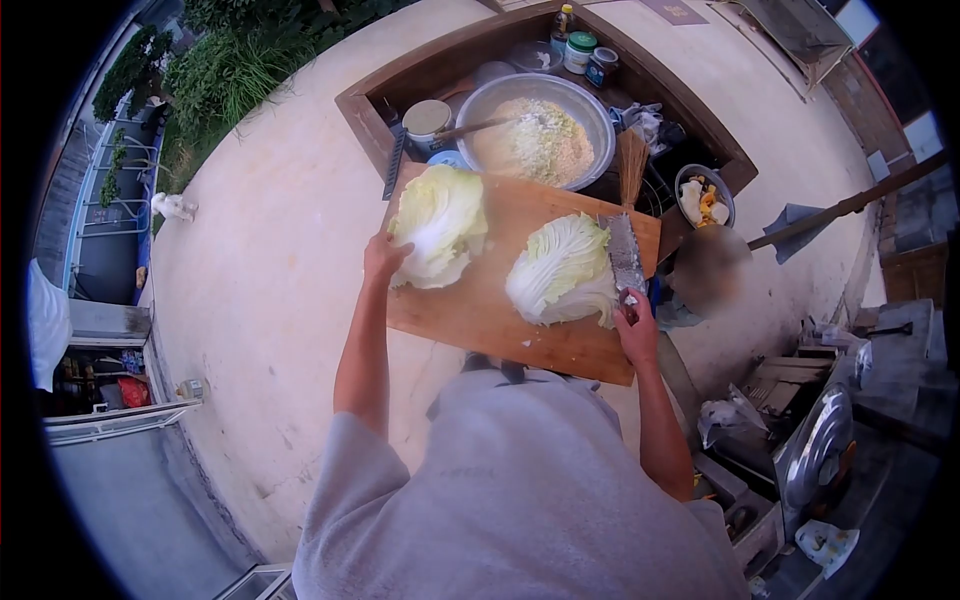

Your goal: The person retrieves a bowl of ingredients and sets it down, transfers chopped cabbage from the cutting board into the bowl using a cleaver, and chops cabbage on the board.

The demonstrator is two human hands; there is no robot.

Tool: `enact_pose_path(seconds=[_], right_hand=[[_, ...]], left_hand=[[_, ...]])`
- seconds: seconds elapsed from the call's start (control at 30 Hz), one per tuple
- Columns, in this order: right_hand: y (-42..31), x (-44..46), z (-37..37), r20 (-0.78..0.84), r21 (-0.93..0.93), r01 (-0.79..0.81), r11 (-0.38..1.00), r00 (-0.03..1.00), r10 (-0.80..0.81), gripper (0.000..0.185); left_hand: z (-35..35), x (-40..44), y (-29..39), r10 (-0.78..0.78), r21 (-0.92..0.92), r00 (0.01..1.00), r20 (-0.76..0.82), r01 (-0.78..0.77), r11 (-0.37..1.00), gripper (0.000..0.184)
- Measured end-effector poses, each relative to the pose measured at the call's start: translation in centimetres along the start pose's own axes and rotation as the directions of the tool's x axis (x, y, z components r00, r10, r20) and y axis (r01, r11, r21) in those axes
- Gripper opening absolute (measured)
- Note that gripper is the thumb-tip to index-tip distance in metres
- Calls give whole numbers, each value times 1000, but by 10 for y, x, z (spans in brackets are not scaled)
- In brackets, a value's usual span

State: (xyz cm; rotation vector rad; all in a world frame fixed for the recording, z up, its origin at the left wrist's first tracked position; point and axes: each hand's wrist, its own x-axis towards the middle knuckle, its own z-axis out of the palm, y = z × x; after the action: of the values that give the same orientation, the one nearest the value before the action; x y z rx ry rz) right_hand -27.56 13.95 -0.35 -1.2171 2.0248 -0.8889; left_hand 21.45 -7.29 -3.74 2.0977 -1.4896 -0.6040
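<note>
My left hand (387, 258) grips the outer edge of a pale napa cabbage piece (437, 228) at the left of the wooden cutting board (490, 285). Its thumb lies over the leaf and the other fingers are mostly hidden. On the right half of the board sits a second napa cabbage piece (560, 270), leafy side up. My right hand (637, 325) is closed round the handle of a cleaver (626, 255), whose wide blade, specked with bits, lies along the board's right end, close beside that second piece. Small white scraps are on the board.
Behind the board, a wood-framed table (690, 110) holds a large bowl (468, 120) of chopped mixture with a stick, jars (579, 52), a can (427, 118) and a brush (632, 160). A smaller bowl (732, 205) and a blurred person (706, 270) are at right. A white dog (175, 207) stands left.
</note>
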Motion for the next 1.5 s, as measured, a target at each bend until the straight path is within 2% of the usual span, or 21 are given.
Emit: enact_pose_path(seconds=[0.1, 0.2, 0.3, 0.43, 0.53, 0.57, 0.6, 0.67, 0.73, 0.77, 0.87, 0.97, 1.1, 1.2, 1.27, 1.3, 1.4, 1.43, 1.5], right_hand=[[-1, 0, 0, 5, 26, -14, 1000, 1000, 14, 53], [5, 2, 1, 18, 2, -28, 1000, 999, 28, 55], [4, 1, 0, 18, 4, -32, 999, 999, 32, 55], [2, 1, 0, 5, -8, -24, 1000, 1000, 24, 54], [0, 0, 0, -7, -32, -17, 999, 1000, 17, 54], [4, 2, 1, -9, -30, -7, 1000, 1000, 7, 54], [6, 3, 1, -9, -27, 6, 1000, 1000, -6, 54], [5, 2, 2, -15, -10, 12, 1000, 1000, -12, 54], [5, 2, 1, -15, -7, 9, 1000, 1000, -9, 54], [5, 2, 0, -10, -13, 3, 1000, 1000, -3, 55], [11, 4, 2, -5, -6, 15, 1000, 1000, -15, 55], [12, 4, 4, -15, -9, 22, 1000, 1000, -22, 55], [9, 4, 2, 0, -12, 1, 1000, 1000, -1, 55], [12, 5, 3, -5, -34, 24, 999, 1000, -24, 55], [14, 4, 5, -23, -15, 38, 999, 999, -38, 55], [13, 4, 5, -32, -5, 46, 999, 998, -46, 54], [13, 5, 4, -15, 16, 33, 999, 999, -33, 54], [14, 5, 4, -29, 5, 42, 999, 999, -42, 54], [15, 4, 6, -44, -18, 62, 998, 997, -63, 54]], left_hand=[[-45, -19, 55, -135, -139, 966, 223, 168, 976, 26], [-43, 8, 45, -212, -205, 858, 468, 339, 918, 20], [-55, 13, 53, -190, -400, 819, 541, 450, 798, 18], [-77, -1, 77, -137, -550, 823, 552, 482, 682, 13], [-84, -39, 103, -185, -669, 870, 458, 474, 573, 11], [-81, -46, 101, -174, -660, 871, 459, 465, 591, 12], [-71, -45, 84, -159, -596, 887, 434, 414, 688, 28], [-50, -46, 68, -196, -583, 937, 289, 334, 740, 35], [-38, -49, 67, -282, -568, 941, 187, 338, 751, 33], [-31, -51, 67, -323, -561, 937, 135, 341, 754, 33], [-30, -61, 75, -369, -613, 922, 117, 359, 703, 39], [-32, -70, 81, -352, -745, 929, 117, 317, 587, 37], [-39, -84, 102, -328, -842, 945, -3, 175, 510, 36], [-32, -87, 102, -301, -853, 940, -160, 22, 522, 38], [-15, -88, 85, -278, -752, 943, -183, 48, 657, 38], [-14, -91, 84, -265, -694, 945, -193, 59, 717, 38], [-23, -98, 81, -298, -525, 950, 97, 303, 795, 34], [-22, -94, 71, -269, -471, 957, 110, 289, 833, 31], [-21, -85, 62, -270, -486, 951, 149, 308, 818, 34]])
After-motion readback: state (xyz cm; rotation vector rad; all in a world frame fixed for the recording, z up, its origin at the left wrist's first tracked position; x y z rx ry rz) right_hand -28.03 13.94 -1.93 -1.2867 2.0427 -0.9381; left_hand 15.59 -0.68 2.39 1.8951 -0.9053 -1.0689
